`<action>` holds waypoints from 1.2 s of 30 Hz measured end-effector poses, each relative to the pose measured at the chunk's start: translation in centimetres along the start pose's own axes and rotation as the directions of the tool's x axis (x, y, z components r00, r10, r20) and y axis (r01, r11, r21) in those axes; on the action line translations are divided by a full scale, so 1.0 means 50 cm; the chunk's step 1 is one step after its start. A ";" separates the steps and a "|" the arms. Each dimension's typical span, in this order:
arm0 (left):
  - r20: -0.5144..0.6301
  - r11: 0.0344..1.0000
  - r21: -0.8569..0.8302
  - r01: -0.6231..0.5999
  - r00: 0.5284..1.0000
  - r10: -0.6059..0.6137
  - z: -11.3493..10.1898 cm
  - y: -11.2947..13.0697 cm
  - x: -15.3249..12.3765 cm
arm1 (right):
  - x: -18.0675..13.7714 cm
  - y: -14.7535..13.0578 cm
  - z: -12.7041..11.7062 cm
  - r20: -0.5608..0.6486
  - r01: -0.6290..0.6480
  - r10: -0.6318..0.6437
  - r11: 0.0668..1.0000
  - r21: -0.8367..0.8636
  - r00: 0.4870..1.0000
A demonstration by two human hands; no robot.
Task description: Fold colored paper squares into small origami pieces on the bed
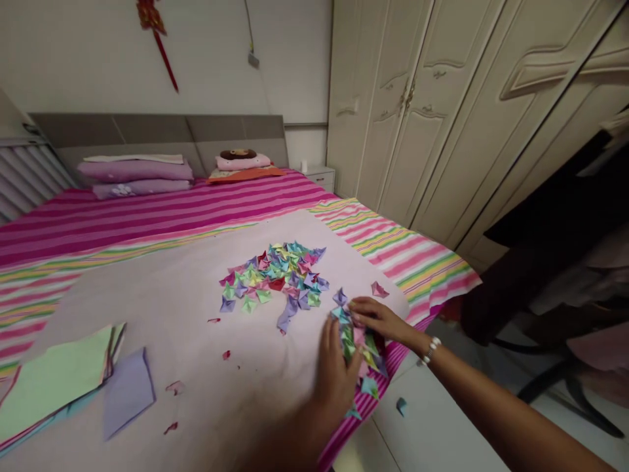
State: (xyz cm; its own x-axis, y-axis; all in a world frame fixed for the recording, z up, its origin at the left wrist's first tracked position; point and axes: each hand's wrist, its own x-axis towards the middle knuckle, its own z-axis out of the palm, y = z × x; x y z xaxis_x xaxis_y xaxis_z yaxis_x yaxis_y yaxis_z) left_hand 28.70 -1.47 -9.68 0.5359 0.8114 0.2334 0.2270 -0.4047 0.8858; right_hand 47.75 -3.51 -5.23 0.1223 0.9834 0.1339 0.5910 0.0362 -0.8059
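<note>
- Two hands close in on a small pile: the left hand (337, 367), thumb and fingers spread apart, curves along its near left side, while the right hand (376, 318), fingers close together, bends over its far side; whether either pinches a single piece, one cannot tell.
- Between the palms sits the small pile of folded, pointed paper pieces in pink, green, blue and yellow (358, 337), at the right edge of the bed, on and beside a plain pale sheet (162, 295).
- Teal folded paper pieces (368, 387) lie at the pile's near side, over the magenta-striped bedspread (396, 357); one small teal folded paper piece (401, 406) rests on the pale tiled floor (422, 439).
- Farther left, well apart from the hands, spreads a larger heap of many-coloured folded paper (278, 269); a lone pink folded paper piece (379, 290) lies just beyond the right hand.
- At near left, a stack of coloured paper sheets, pale green uppermost (63, 370), lies beside a purple paper sheet (128, 393).
- Good handling here would likely mean low, cupped palms, light pressure to spare the folded points, and a guard along the bed's edge against further spills.
</note>
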 end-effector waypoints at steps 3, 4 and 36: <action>0.202 0.998 -0.057 -0.009 0.979 0.021 0.027 0.029 -0.046 | -0.082 0.016 -0.017 -0.008 -0.107 0.108 0.994 0.037 0.994; 0.273 0.997 -0.069 -0.020 0.961 0.038 0.024 0.037 -0.055 | -0.099 0.024 -0.028 -0.006 -0.137 0.138 0.990 0.031 0.990; -0.281 0.983 -0.027 0.183 0.942 -0.183 -0.372 -0.195 0.325 | 0.563 -0.068 0.115 0.189 -0.020 0.081 0.951 -0.308 0.979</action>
State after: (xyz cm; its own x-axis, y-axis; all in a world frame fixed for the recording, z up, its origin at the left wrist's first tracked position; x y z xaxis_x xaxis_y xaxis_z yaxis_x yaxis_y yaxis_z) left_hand 20.06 23.49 -7.09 0.2349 0.9570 0.1700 0.2997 -0.2377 0.9239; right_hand 44.61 25.05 -2.02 0.0171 0.9989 -0.0435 0.8055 -0.0396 -0.5913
